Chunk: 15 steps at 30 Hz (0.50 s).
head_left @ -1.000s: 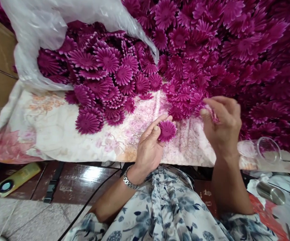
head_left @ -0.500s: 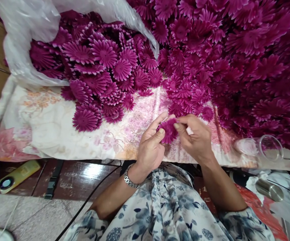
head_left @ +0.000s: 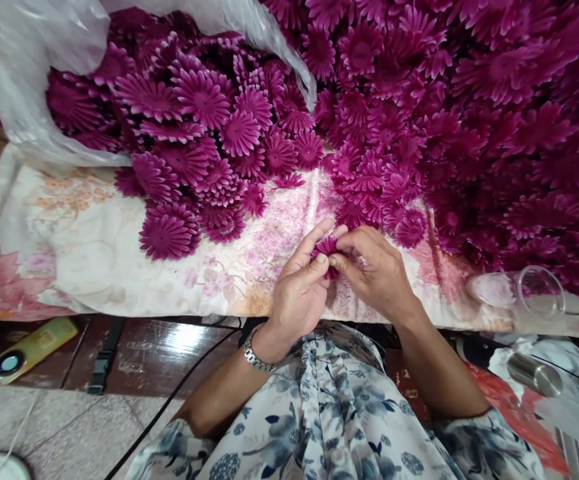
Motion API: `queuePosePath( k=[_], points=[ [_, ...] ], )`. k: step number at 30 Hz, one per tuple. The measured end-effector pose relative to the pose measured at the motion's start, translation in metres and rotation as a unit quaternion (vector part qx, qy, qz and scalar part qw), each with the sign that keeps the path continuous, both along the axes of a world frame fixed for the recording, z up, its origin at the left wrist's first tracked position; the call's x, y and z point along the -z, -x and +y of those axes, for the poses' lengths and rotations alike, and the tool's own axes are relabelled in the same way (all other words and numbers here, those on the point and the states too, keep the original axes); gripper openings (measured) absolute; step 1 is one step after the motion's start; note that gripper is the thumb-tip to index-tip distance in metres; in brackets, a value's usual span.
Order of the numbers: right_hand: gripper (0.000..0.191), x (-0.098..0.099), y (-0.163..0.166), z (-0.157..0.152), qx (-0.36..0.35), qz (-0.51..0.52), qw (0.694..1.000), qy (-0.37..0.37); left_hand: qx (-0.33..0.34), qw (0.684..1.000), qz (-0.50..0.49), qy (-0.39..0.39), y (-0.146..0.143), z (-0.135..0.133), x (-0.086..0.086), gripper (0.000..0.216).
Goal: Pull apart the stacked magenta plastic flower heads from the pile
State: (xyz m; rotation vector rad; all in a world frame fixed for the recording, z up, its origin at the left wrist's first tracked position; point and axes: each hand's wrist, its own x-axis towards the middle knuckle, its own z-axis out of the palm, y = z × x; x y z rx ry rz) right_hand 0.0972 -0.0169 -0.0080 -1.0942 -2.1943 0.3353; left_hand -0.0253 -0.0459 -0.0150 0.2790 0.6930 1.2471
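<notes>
My left hand is closed on a magenta fabric flower piece, its thumb pressed on the petals. From the other side, my right hand pinches the same flower piece with thumb and forefinger. Much of the flower is hidden behind the fingers. Both hands are just above the front of a floral tablecloth. Past the fingertips lies a large heap of magenta flower pieces, and more flower pieces spill out to the left.
A clear plastic bag surrounds the left heap. A transparent plastic cup lies at the right edge of the cloth. Lower right is a metal cylinder; lower left, a yellow object with a round dark lens and a black buckled strap.
My right hand has moved left, closer to my left hand. The flower piece has gone from flat and visible to bunched and mostly covered by fingers. The view has shifted slightly.
</notes>
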Motion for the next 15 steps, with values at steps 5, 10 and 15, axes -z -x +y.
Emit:
queuePosePath(
  k=[5,10,15],
  points=[
    [0.007,0.0039,-0.005,-0.0011,0.021,-0.002,1.0,-0.021,-0.001,1.0,0.0,-0.005,0.0004,-0.0004,0.0025,0.039],
    [0.009,0.0028,-0.0012,-0.0047,0.029,0.012,0.999,-0.018,-0.012,1.0,-0.006,-0.006,-0.0022,0.0004,0.0046,0.033],
    [0.008,0.0001,-0.0094,-0.0052,0.11,0.03,0.993,-0.035,-0.035,0.999,0.01,-0.011,0.0018,-0.001,0.0024,0.029]
  ],
)
